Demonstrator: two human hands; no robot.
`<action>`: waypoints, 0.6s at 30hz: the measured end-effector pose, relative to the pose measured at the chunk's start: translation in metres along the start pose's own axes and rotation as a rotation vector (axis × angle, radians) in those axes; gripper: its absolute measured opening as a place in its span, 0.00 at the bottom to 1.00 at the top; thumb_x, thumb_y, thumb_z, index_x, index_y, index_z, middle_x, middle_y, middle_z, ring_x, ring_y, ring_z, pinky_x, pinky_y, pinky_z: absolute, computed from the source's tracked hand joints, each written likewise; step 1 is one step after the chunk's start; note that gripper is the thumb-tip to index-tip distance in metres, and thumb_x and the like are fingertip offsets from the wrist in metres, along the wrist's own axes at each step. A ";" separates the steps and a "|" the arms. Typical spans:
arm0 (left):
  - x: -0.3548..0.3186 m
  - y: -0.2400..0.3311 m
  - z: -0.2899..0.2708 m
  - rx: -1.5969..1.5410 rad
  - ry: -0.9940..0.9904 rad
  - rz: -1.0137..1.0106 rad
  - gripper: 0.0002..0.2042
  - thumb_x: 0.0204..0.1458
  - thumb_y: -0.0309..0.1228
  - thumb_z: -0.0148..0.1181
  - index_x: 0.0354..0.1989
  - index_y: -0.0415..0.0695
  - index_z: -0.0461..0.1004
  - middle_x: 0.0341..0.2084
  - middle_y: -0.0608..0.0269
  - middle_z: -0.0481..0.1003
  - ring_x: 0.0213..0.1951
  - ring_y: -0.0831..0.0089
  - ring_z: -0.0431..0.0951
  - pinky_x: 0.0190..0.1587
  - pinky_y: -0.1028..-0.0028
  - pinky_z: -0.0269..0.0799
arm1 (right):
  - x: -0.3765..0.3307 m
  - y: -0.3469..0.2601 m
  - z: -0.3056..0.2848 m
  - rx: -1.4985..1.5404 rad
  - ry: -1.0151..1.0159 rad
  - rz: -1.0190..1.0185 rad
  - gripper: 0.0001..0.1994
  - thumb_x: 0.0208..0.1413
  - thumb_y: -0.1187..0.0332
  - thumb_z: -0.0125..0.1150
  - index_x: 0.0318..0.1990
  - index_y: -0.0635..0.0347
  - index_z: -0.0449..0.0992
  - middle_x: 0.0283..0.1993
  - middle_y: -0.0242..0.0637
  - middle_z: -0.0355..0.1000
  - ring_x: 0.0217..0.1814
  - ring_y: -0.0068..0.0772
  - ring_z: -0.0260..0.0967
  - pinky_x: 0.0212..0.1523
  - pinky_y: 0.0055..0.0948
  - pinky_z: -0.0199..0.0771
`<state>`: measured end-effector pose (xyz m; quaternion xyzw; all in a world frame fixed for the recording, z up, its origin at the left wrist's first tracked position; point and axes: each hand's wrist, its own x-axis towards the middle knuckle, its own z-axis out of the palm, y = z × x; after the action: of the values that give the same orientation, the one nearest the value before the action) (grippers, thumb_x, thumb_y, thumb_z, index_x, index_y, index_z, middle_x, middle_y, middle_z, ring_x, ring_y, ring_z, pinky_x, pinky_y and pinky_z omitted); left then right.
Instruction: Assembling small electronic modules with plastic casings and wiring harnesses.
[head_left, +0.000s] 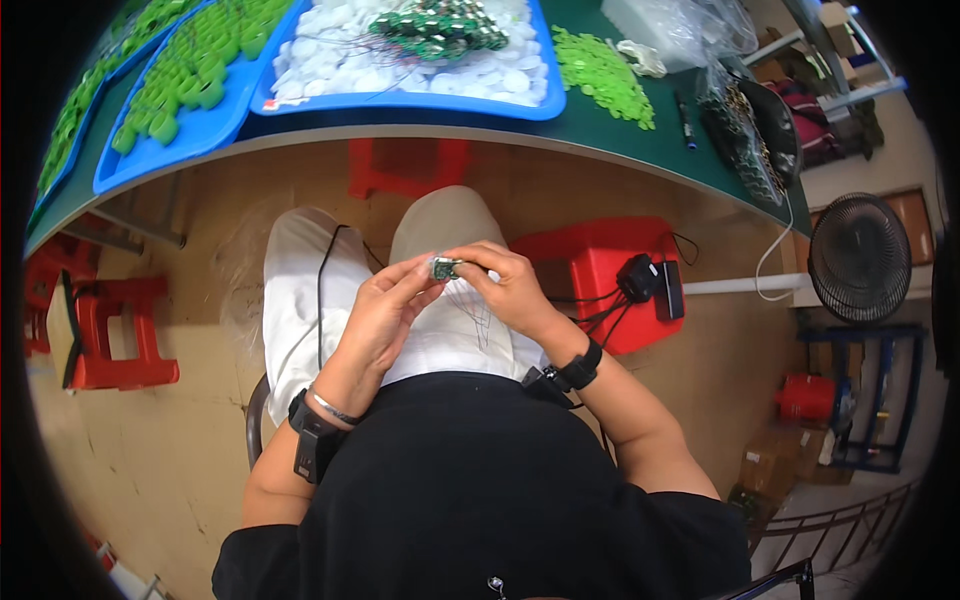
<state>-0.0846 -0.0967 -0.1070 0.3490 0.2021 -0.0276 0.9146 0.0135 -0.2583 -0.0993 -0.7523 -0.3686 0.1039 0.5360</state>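
Above my lap, a small green circuit board (445, 268) with thin wires hanging from it is pinched between both hands. My left hand (393, 292) grips its left side with thumb and fingers. From the right, my right hand (508, 288) closes on the board's other side, thumb and forefinger against it. The loose wires dangle below my right fingers over the white trousers. A whitish part shows at the board's top edge, too small to tell exactly.
On the green table ahead, a blue tray (420, 102) holds white plastic pieces and a heap of circuit boards (440, 28). Green parts (604, 80) lie beside it; more fill the left tray (150, 172). A red stool (628, 328) bears black cables; a fan (860, 258) stands right.
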 end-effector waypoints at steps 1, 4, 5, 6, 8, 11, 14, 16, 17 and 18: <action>0.001 0.000 0.000 0.024 0.000 0.006 0.14 0.59 0.30 0.56 0.49 0.33 0.73 0.41 0.58 0.77 0.44 0.74 0.76 0.52 0.74 0.72 | 0.000 0.001 -0.003 0.020 -0.036 0.044 0.09 0.57 0.75 0.57 0.44 0.63 0.78 0.39 0.39 0.76 0.40 0.33 0.73 0.41 0.27 0.71; 0.004 -0.002 -0.001 0.088 -0.010 -0.003 0.13 0.60 0.27 0.54 0.49 0.32 0.72 0.42 0.56 0.77 0.44 0.74 0.77 0.51 0.75 0.74 | -0.003 0.003 -0.007 0.012 -0.072 0.082 0.09 0.57 0.74 0.57 0.44 0.62 0.78 0.39 0.40 0.76 0.40 0.35 0.73 0.41 0.28 0.72; 0.004 -0.003 0.000 0.112 -0.003 -0.001 0.13 0.60 0.27 0.54 0.49 0.31 0.73 0.42 0.56 0.77 0.44 0.74 0.77 0.50 0.75 0.74 | -0.005 0.003 -0.008 -0.009 -0.084 0.075 0.09 0.57 0.74 0.58 0.44 0.62 0.78 0.39 0.40 0.76 0.40 0.35 0.73 0.41 0.29 0.72; 0.004 -0.003 0.001 0.116 -0.008 -0.003 0.13 0.60 0.27 0.54 0.49 0.31 0.73 0.42 0.56 0.77 0.44 0.74 0.77 0.50 0.75 0.74 | -0.006 0.002 -0.006 -0.017 -0.055 0.034 0.09 0.56 0.74 0.58 0.44 0.62 0.77 0.38 0.41 0.75 0.40 0.38 0.72 0.41 0.30 0.72; 0.003 -0.005 0.002 0.135 0.034 0.047 0.13 0.60 0.27 0.54 0.49 0.31 0.72 0.42 0.56 0.77 0.43 0.74 0.77 0.49 0.76 0.75 | -0.007 0.000 -0.004 -0.033 -0.038 0.026 0.08 0.56 0.74 0.58 0.43 0.62 0.77 0.39 0.41 0.75 0.40 0.39 0.72 0.41 0.31 0.72; -0.001 -0.005 0.000 0.098 0.063 0.052 0.14 0.59 0.29 0.56 0.50 0.32 0.73 0.41 0.57 0.77 0.43 0.74 0.77 0.49 0.75 0.74 | -0.005 -0.004 0.000 -0.054 -0.021 -0.005 0.08 0.55 0.74 0.58 0.42 0.62 0.77 0.39 0.42 0.75 0.41 0.41 0.72 0.42 0.33 0.72; 0.001 -0.008 0.003 0.055 0.043 0.033 0.15 0.59 0.30 0.56 0.50 0.32 0.72 0.42 0.57 0.77 0.44 0.74 0.77 0.49 0.76 0.73 | -0.007 0.001 -0.002 0.011 -0.021 0.044 0.08 0.56 0.76 0.57 0.43 0.64 0.77 0.41 0.42 0.76 0.43 0.37 0.73 0.45 0.30 0.72; 0.001 -0.010 0.004 0.102 0.028 0.042 0.15 0.59 0.30 0.56 0.50 0.32 0.73 0.42 0.57 0.77 0.44 0.74 0.76 0.50 0.75 0.73 | -0.009 0.007 -0.002 0.115 -0.014 0.128 0.09 0.56 0.78 0.57 0.43 0.65 0.77 0.41 0.41 0.76 0.44 0.33 0.73 0.46 0.28 0.71; 0.001 -0.011 0.006 0.128 0.021 0.051 0.14 0.59 0.29 0.56 0.50 0.32 0.72 0.42 0.58 0.77 0.44 0.73 0.76 0.50 0.75 0.73 | -0.012 0.010 -0.003 0.142 -0.007 0.164 0.09 0.56 0.78 0.57 0.44 0.65 0.77 0.41 0.40 0.76 0.44 0.31 0.73 0.46 0.27 0.71; 0.001 -0.012 0.006 0.157 0.018 0.060 0.14 0.59 0.29 0.56 0.49 0.32 0.73 0.41 0.58 0.77 0.43 0.74 0.77 0.50 0.75 0.73 | -0.013 0.012 -0.003 0.129 0.000 0.148 0.09 0.56 0.79 0.57 0.44 0.66 0.77 0.40 0.39 0.76 0.43 0.30 0.73 0.46 0.27 0.71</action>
<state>-0.0841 -0.1097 -0.1108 0.4259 0.1969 -0.0126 0.8830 0.0113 -0.2711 -0.1120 -0.7413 -0.3044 0.1670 0.5744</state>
